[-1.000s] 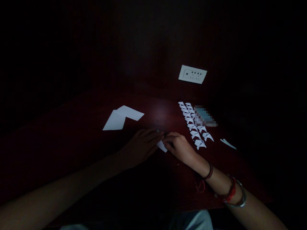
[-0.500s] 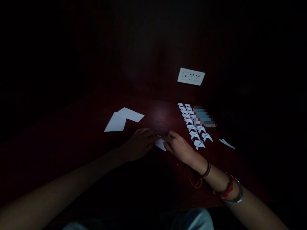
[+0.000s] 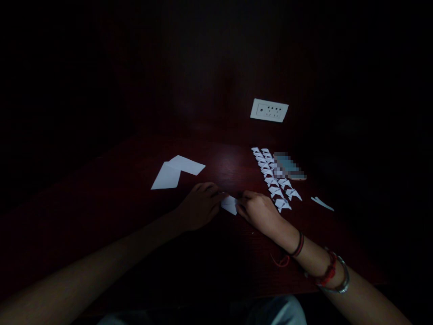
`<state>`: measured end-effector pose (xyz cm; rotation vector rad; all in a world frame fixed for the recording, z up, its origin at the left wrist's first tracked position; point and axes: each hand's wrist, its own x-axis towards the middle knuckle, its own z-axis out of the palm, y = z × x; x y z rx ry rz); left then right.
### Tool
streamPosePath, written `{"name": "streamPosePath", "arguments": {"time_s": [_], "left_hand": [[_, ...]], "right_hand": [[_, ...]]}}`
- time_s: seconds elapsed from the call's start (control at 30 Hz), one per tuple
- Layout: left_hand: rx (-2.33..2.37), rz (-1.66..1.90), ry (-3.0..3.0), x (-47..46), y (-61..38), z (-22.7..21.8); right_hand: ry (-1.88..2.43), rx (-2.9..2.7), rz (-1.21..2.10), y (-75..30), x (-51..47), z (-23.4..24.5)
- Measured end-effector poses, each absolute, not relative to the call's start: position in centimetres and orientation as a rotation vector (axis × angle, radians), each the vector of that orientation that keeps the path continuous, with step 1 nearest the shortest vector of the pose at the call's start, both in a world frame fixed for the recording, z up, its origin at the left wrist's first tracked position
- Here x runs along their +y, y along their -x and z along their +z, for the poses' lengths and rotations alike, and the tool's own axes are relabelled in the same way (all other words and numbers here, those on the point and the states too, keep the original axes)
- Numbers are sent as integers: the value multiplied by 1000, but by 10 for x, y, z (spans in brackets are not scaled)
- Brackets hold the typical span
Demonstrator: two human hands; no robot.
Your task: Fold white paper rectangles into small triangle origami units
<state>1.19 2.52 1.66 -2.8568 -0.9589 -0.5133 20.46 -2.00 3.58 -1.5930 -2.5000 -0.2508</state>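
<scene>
From the head camera: very dark overall, edges fading to black. On the reddish worktop [image 3: 230, 158], between the two hands, a small folded white paper [image 3: 229, 205], its middle visible, both ends partly covered by fingers. At its left end, the left hand [image 3: 199, 207], deep in shadow, back upward, fingertips touching the paper; impossible to say whether pinching or only pressing. At its right end, the right hand [image 3: 262, 212], fingers curled inward, tips dim and hard to separate; hold likewise impossible to judge. Around the right wrist, a dark band [image 3: 300, 245]; farther up, a red bracelet [image 3: 330, 272] and a metal bangle [image 3: 347, 275]. Beyond the left hand, two overlapping white sheets [image 3: 167, 176]. Beyond the right hand, two rows of small folded paper shapes [image 3: 271, 181], the right row partly masked by blocky blur, along with most of a flat bluish thing [image 3: 287, 164]. Farther right, pale thin strips [image 3: 322, 204]. On the back wall, a white socket [image 3: 269, 110]. At the bottom, trouser legs [image 3: 280, 311], cut off.
</scene>
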Motion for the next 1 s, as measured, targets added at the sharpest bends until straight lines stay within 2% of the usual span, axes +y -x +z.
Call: {"name": "streamPosePath", "arguments": {"time_s": [0.3, 0.47, 0.67, 0.83, 1.0], "left_hand": [[-1209, -558, 2621, 16, -12, 20], [-1350, -602, 2565, 17, -10, 12], [-1302, -795, 2768, 28, -9, 6], [-1311, -1016, 3030, 36, -11, 3], [-1376, -1051, 3083, 33, -15, 5]], "right_hand": [[1574, -2521, -317, -201, -21, 37], [1583, -2460, -188, -205, -20, 37], [1531, -2346, 25, -207, -10, 29], [1492, -2355, 69, -207, -5, 23], [1432, -2406, 86, -206, -3, 22]]}}
